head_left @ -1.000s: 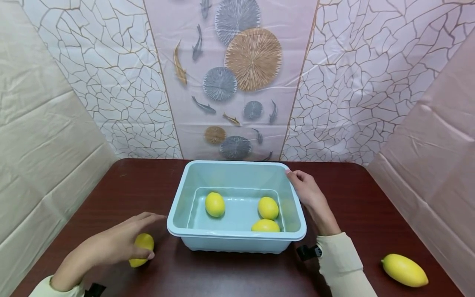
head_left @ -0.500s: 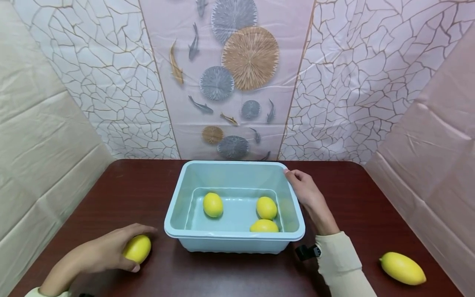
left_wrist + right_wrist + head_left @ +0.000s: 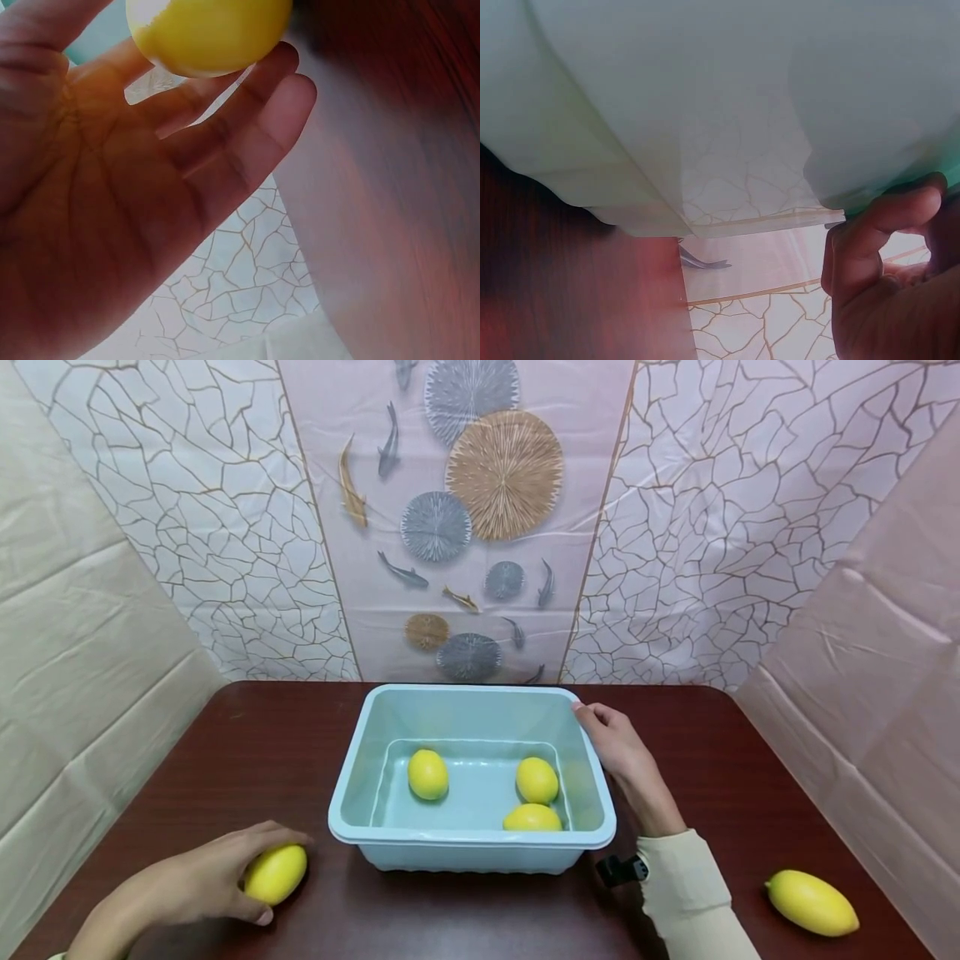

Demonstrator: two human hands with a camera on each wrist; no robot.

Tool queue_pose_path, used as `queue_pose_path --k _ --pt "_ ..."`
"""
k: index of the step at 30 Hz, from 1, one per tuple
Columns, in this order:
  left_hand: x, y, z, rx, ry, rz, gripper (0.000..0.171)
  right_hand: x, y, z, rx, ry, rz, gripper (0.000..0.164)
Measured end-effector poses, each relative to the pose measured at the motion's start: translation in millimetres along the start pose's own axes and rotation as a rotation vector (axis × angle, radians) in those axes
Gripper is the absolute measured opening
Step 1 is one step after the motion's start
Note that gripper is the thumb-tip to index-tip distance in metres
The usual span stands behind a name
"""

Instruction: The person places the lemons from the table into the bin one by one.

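Note:
A light blue plastic basin stands on the dark table, with three lemons inside: one lemon at the left, another lemon at the right and a third lemon just in front of that one. My right hand pinches the basin's rim near its far right corner; the right wrist view shows its curled fingers at the edge. Left of the basin, my left hand holds a lemon between thumb and fingers, low over the table. The left wrist view shows this lemon by the fingertips.
One more lemon, with a greenish tip, lies on the table at the far right. A patterned cloth wall rises behind the table's back edge, and pale cloth hangs along both sides.
My left hand has come down and slightly toward me, closing its fingers around the lemon, which has turned a little. The right hand keeps its hold on the basin's rim.

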State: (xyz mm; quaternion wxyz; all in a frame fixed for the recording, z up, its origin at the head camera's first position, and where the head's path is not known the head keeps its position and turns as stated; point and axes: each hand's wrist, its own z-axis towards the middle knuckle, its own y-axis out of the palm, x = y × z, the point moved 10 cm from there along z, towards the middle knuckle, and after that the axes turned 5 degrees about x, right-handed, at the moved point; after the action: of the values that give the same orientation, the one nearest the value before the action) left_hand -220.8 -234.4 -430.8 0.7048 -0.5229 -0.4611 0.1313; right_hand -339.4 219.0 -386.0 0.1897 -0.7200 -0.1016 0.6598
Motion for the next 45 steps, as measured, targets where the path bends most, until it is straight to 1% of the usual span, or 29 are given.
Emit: queue_pose_path --k 6,9,11,14,16,21,28,33,37,41,45 --pt "-3.8 6.3 -2.8 -0.062 -0.045 -0.055 0.086 0 1 0 -0.003 -0.001 0.013 0.045" --pt "-4.6 8.1 -3.8 -0.067 -0.054 -0.05 0.087 1 1 0 -0.003 -0.003 0.011 0.045" --pt "-4.1 8.1 -3.7 -0.06 -0.05 -0.039 0.085 1 1 0 -0.002 -0.006 0.009 0.045" --pt "-5.0 9.4 -3.2 -0.063 -0.067 -0.033 0.082 1 1 -1 -0.001 -0.011 0.01 0.044" --pt "-5.0 9.7 -2.4 -0.056 -0.069 -0.015 0.079 2 1 -1 0.001 -0.011 0.015 0.044" --pt "-1.0 7.8 1.0 -0.014 -0.04 0.021 0.073 2 1 -1 0.002 -0.006 0.024 0.044" --pt "-3.5 4.5 5.1 0.001 -0.096 -0.008 0.064 1 1 0 -0.001 -0.005 0.026 0.045" --pt "2.4 1.1 5.7 0.035 -0.052 0.005 0.059 1 0 0 0.005 -0.006 0.014 0.044" --pt "7.0 -1.2 5.0 0.056 -0.026 -0.007 0.055 0 -1 -1 0.004 -0.003 0.014 0.045" --pt "9.4 -4.2 4.8 0.08 -0.025 -0.019 0.054 1 -1 -1 0.003 0.002 0.016 0.046" --pt "11.0 -7.4 5.0 0.116 -0.037 -0.024 0.053 1 0 -1 0.004 0.003 0.016 0.046"
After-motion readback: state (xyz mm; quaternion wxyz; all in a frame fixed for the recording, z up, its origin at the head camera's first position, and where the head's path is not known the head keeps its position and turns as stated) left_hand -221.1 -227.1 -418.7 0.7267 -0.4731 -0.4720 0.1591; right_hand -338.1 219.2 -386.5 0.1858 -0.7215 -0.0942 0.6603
